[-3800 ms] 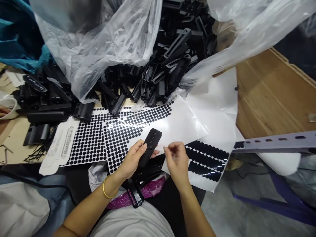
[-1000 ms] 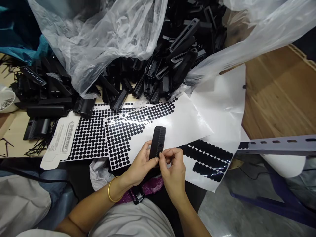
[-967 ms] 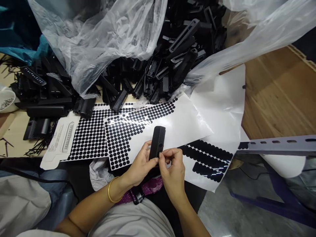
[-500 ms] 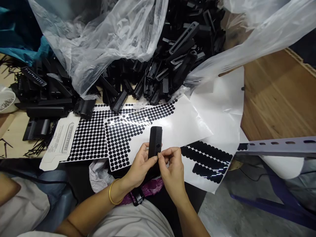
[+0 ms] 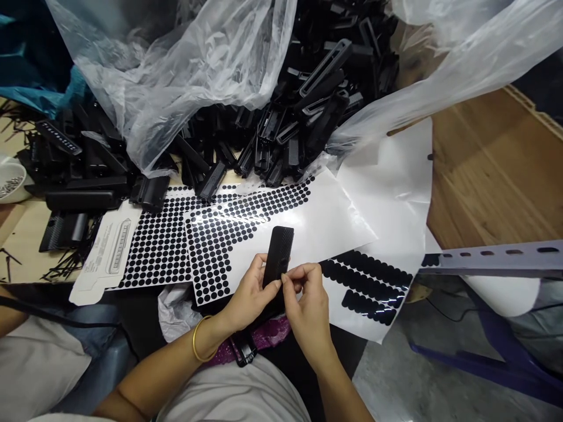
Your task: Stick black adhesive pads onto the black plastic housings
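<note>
While the left hand [image 5: 251,298], with a smooth yellow bangle [image 5: 196,340] on its wrist, keeps its thumb and fingers clamped on the near end, a flat black oblong plastic part with a ribbed-looking face [image 5: 280,251] stands tilted between the two hands, its far end free. The right hand [image 5: 308,296] has its thumb and forefinger tips together at the part's near right corner; whether they pinch anything small cannot be told. Its other fingers are curled in.

Behind the part lies a glossy white sheet with rows of round black dots on its left [image 5: 325,208] and a bare right side. A second dotted white sheet [image 5: 153,252] lies partly beneath it on the left, with a white printed cardboard piece [image 5: 104,249] over its left edge. To the right, near the right hand, a white sheet bears scalloped black strips [image 5: 369,284]. On the far side, black plastic parts [image 5: 264,140] are heaped around a crumpled translucent plastic bag [image 5: 189,76]. At the far left sits a white bowl of small metal pieces [image 5: 15,186].
</note>
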The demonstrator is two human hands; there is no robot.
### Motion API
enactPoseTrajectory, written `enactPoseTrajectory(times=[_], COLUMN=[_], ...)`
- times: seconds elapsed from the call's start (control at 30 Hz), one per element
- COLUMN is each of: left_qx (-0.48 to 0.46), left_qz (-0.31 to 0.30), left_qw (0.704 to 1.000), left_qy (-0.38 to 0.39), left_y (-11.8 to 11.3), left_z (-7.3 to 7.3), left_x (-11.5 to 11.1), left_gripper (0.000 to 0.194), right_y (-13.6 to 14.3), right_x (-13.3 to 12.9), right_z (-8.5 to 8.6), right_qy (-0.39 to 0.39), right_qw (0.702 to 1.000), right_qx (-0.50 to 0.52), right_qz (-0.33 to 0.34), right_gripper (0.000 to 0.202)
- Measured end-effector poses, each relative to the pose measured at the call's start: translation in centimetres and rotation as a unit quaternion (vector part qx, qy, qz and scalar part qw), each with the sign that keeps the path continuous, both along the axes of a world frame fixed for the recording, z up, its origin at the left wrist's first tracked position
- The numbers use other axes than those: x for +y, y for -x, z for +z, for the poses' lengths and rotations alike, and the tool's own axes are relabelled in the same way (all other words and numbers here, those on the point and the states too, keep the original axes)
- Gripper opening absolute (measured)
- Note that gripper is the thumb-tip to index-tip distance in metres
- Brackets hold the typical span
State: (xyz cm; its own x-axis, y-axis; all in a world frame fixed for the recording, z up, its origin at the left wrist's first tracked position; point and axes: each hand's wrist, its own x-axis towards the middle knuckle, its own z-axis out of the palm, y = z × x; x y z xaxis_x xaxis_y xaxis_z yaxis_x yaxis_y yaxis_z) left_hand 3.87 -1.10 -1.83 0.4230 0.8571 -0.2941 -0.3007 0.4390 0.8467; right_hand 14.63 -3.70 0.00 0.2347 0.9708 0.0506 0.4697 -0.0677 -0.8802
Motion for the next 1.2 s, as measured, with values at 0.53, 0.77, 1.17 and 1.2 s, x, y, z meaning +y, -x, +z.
enactPoseTrajectory(times=[0.53, 0.77, 1.17, 1.2], left_qx=[-0.106, -0.042, 0.291, 0.344], left_qz=[-0.067, -0.05, -0.271, -0.269], left_qw=[0.988, 0.996, 0.906, 0.882], left_qy=[0.085, 0.066, -0.147, -0.179], left_y=[0.9, 0.4, 5.4, 5.9], left_z=[0.6, 0.4, -0.2, -0.7], left_x=[1.3, 0.9, 0.2, -0.3], left_gripper=[0.041, 0.038, 0.031, 0.03], right_y=[-4.4, -4.0, -5.3, -5.3], right_x=[-0.5, -0.5, -2.0, -2.1], right_z=[-1.2, -1.4, -0.5, -0.4], right_qy=[-0.046, -0.05, 0.034, 0.066], right_qw=[0.997, 0.996, 0.995, 0.987], right_qx=[-0.018, 0.025, 0.046, 0.031], right_qz=[-0.055, -0.073, 0.082, 0.143], right_gripper=[0.039, 0.032, 0.007, 0.008])
